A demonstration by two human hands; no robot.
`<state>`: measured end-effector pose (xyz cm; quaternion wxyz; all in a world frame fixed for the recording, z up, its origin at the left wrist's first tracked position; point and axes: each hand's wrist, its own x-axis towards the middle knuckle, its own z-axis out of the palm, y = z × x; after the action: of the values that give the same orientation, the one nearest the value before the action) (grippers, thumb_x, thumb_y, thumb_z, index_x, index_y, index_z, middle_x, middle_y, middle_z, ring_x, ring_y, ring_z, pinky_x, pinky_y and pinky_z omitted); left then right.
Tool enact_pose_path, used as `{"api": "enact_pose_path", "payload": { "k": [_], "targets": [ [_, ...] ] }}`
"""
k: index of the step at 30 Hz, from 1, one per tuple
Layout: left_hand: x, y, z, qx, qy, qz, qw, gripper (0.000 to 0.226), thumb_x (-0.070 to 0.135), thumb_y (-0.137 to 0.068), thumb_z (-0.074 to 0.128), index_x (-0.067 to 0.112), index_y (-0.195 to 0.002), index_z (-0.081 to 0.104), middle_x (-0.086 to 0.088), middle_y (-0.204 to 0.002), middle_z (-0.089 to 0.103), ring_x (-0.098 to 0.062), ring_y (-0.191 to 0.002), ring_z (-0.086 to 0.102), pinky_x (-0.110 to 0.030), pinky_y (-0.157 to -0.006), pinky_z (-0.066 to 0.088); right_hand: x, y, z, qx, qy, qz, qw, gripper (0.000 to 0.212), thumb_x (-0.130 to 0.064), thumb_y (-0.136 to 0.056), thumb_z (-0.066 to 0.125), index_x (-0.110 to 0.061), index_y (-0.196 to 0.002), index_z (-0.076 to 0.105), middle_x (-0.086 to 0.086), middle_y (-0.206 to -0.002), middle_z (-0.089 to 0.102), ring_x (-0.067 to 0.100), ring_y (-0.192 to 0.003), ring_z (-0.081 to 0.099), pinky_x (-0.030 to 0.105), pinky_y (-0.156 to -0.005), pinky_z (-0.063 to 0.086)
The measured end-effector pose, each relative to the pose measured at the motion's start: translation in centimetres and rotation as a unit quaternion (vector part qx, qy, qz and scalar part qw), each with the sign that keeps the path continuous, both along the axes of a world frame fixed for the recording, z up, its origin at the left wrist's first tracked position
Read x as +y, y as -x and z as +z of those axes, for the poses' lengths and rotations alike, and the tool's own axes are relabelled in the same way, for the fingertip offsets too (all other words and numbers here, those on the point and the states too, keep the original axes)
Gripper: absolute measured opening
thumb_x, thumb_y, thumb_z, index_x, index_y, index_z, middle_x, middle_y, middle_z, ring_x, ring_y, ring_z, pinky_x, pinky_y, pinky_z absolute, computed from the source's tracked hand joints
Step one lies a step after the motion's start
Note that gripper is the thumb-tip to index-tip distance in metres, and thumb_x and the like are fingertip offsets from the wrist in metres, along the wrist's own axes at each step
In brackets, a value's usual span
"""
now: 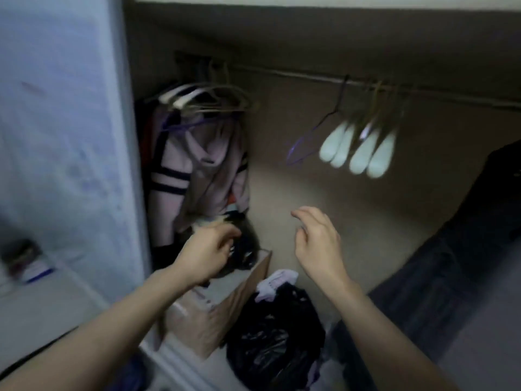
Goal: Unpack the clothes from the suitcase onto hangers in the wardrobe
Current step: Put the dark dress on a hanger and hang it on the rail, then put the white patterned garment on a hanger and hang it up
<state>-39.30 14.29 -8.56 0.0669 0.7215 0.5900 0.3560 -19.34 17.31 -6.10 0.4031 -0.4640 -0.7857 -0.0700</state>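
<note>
Inside the wardrobe (324, 52), empty hangers (358, 149) dangle from the rail (282, 73), long axes slanting down-left (blurred). Hung clothes (197, 165) crowd the left end. The left hand (210, 249) curls loosely; the right hand (317, 241) hovers unclenched, holding nothing.

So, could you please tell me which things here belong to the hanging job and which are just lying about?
Job: rail; empty hangers; hung pink top; left hand; right hand.
Lying about: cardboard box; black bag.
</note>
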Motion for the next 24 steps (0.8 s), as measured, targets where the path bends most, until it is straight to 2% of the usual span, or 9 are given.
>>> {"api": "enact_pose_path", "payload": {
  "k": [2,4,6,9,11,16,19,22,24],
  "targets": [
    [-2.3,3.2,-1.4,-0.003,0.026,0.055,0.998,0.033,0.010,-0.079,0.045,0.005,-0.103,0.068,-0.016,-0.099,0.063,-0.033,-0.095,0.061,-0.029,-0.079,0.042,-0.6,3.7,-2.3,0.004,0.039,0.082,0.996,0.039,-0.005,-0.076,0.040,-0.002,-0.104,0.067,0.012,-0.109,0.065,0.032,-0.098,0.063,0.029,-0.084,0.047],
    [-4.4,5.9,-2.6,-0.013,0.046,0.100,0.994,0.043,0.016,-0.074,0.038,0.003,-0.102,0.068,-0.018,-0.099,0.063,-0.034,-0.092,0.061,-0.029,-0.079,0.042,-1.2,6.9,-4.2,-0.003,0.069,0.149,0.986,0.039,-0.007,-0.080,0.040,-0.002,-0.109,0.065,0.011,-0.114,0.063,0.031,-0.104,0.061,0.025,-0.088,0.039],
    [-6.6,8.1,-3.7,-0.024,0.056,0.151,0.987,0.046,0.017,-0.073,0.035,0.003,-0.102,0.067,-0.018,-0.103,0.063,-0.033,-0.095,0.061,-0.029,-0.082,0.045,-1.7,9.7,-5.7,-0.008,0.095,0.207,0.974,0.037,-0.006,-0.080,0.043,-0.001,-0.110,0.065,0.012,-0.116,0.061,0.030,-0.106,0.059,0.026,-0.089,0.040],
    [-9.8,11.1,-5.7,-0.046,0.077,0.233,0.968,0.034,0.002,-0.082,0.041,0.001,-0.104,0.067,-0.019,-0.107,0.064,-0.034,-0.099,0.060,-0.038,-0.087,0.048,-2.6,13.7,-8.2,-0.009,0.124,0.285,0.950,0.034,-0.003,-0.081,0.046,0.001,-0.108,0.065,0.014,-0.114,0.061,0.029,-0.104,0.060,0.022,-0.088,0.039],
    [-11.7,12.5,-7.2,-0.057,0.092,0.277,0.955,0.032,-0.007,-0.082,0.044,0.000,-0.105,0.066,-0.020,-0.107,0.064,-0.035,-0.100,0.060,-0.037,-0.087,0.047,-3.2,15.8,-10.4,-0.012,0.158,0.329,0.931,0.030,0.004,-0.081,0.049,0.003,-0.107,0.065,0.016,-0.113,0.061,0.029,-0.104,0.060,0.018,-0.088,0.037],
    [-14.1,12.8,-10.7,-0.081,0.132,0.332,0.930,0.034,-0.008,-0.083,0.044,0.002,-0.109,0.064,-0.018,-0.111,0.060,-0.034,-0.102,0.058,-0.038,-0.087,0.046,-3.7,18.1,-15.1,-0.025,0.221,0.393,0.892,0.029,0.012,-0.080,0.049,0.005,-0.103,0.065,0.019,-0.110,0.061,0.033,-0.101,0.061,0.024,-0.089,0.041],
    [-15.1,12.2,-13.1,-0.094,0.150,0.360,0.916,0.033,-0.006,-0.085,0.043,0.003,-0.110,0.063,-0.017,-0.110,0.060,-0.033,-0.100,0.057,-0.040,-0.082,0.047,-3.8,18.8,-17.7,-0.024,0.258,0.412,0.873,0.030,0.013,-0.080,0.049,0.005,-0.104,0.065,0.020,-0.109,0.061,0.031,-0.100,0.060,0.022,-0.087,0.041],
    [-15.8,12.0,-16.2,-0.115,0.175,0.405,0.890,0.032,-0.002,-0.089,0.042,0.004,-0.111,0.063,-0.014,-0.110,0.060,-0.028,-0.099,0.057,-0.030,-0.081,0.043,-3.8,19.1,-21.0,-0.014,0.341,0.413,0.844,0.033,0.012,-0.086,0.047,0.001,-0.114,0.061,0.012,-0.114,0.057,0.018,-0.093,0.057,0.017,-0.083,0.042],
    [-16.5,12.0,-18.7,-0.140,0.190,0.431,0.871,0.031,-0.001,-0.090,0.041,0.004,-0.111,0.063,-0.013,-0.110,0.061,-0.026,-0.101,0.057,-0.024,-0.081,0.040,-3.9,19.3,-23.6,-0.015,0.391,0.398,0.830,0.035,0.008,-0.089,0.046,-0.002,-0.120,0.058,0.006,-0.111,0.055,0.012,-0.090,0.054,0.020,-0.081,0.042]
  ]
}}
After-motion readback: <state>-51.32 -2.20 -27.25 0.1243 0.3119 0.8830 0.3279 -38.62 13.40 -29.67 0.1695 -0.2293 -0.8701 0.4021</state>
